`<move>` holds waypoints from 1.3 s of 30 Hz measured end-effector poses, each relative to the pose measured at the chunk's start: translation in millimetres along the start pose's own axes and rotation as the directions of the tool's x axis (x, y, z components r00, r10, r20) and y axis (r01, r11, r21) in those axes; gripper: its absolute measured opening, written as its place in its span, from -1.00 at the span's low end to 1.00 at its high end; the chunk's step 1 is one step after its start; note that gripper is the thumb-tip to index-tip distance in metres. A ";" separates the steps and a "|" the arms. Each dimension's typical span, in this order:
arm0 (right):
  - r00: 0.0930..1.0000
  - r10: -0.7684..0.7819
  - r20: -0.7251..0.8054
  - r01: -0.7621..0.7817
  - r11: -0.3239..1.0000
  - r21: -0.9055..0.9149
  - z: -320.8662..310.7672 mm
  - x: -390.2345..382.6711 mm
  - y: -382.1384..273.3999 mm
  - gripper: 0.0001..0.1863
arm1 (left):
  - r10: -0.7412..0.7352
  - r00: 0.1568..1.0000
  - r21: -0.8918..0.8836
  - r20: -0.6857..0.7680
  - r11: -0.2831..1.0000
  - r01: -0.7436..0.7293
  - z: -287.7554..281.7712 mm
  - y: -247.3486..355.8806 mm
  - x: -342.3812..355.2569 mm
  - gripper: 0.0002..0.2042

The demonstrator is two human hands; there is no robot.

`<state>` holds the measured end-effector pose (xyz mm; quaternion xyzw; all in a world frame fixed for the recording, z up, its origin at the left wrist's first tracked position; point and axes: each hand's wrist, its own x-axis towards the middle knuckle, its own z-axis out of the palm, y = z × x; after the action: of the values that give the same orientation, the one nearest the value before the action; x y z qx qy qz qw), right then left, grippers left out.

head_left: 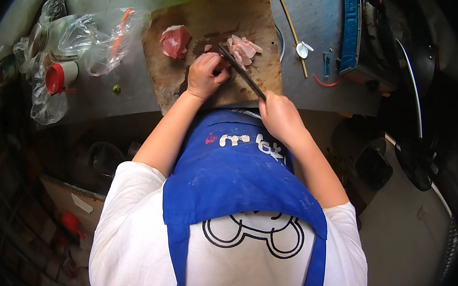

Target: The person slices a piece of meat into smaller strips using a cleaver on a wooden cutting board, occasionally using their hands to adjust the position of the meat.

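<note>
A worn wooden cutting board (164, 77) lies on a metal counter. At its upper left sits a chunk of pink raw meat (174, 40); pale pink slices (243, 50) are piled at its upper right, with a small scrap between. My right hand (280, 117) grips a long, dark knife (245, 76), its blade slanting up-left across the board. My left hand (207, 74) is curled beside the blade on the board, fingers bent in; whatever is under them is hidden.
Crumpled plastic bags (93, 37), a red-lidded container (56, 80) and a small green item (116, 88) are on the left. A thin wooden stick (286, 18), a white spoon (302, 50) and a blue tray (350, 34) are on the right, near a dark pan (413, 61).
</note>
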<state>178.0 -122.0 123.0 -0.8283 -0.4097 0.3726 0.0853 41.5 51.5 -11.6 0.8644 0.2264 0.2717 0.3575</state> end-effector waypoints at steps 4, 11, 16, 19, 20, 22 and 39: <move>0.985 -0.111 -0.133 0.115 0.993 0.020 32.3 49.9 -10.2 -0.75 | 0.013 1.000 0.036 -0.018 0.999 -0.013 3.6 -5.3 -1.8 -0.85; 1.000 0.028 -0.015 -0.028 1.000 0.001 26.9 6.9 8.5 -0.75 | -0.023 1.000 0.039 -0.020 0.999 0.024 3.3 -1.7 -1.5 -0.85; 0.987 -0.095 -0.126 0.098 0.995 0.022 38.4 33.4 0.1 -0.76 | -0.008 1.000 0.022 -0.005 1.000 0.008 3.9 -3.3 -2.4 -0.84; 0.970 -0.146 -0.194 0.156 0.987 0.037 41.8 55.1 -2.6 -0.75 | 0.031 1.000 0.021 0.002 0.999 -0.031 -1.0 -2.1 -2.5 -0.85; 0.962 -0.165 -0.218 0.178 0.983 0.043 40.9 56.6 -1.5 -0.75 | 0.030 0.999 0.022 0.018 0.999 -0.031 -3.0 -2.0 -2.6 -0.85; 0.978 -0.123 -0.171 0.134 0.989 0.055 28.2 44.5 5.0 -0.75 | 0.033 0.999 0.014 0.000 0.999 -0.033 -5.7 0.9 -0.5 -0.85; 0.997 -0.052 -0.059 0.054 0.998 0.017 20.9 22.3 -9.8 -0.72 | 0.009 0.999 -0.018 -0.035 1.000 -0.010 -3.0 2.1 -3.6 -0.87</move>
<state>166.3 -102.5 100.4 -0.8268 -0.4254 0.3497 0.1145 37.3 49.5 -9.4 0.8574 0.2259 0.2904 0.3598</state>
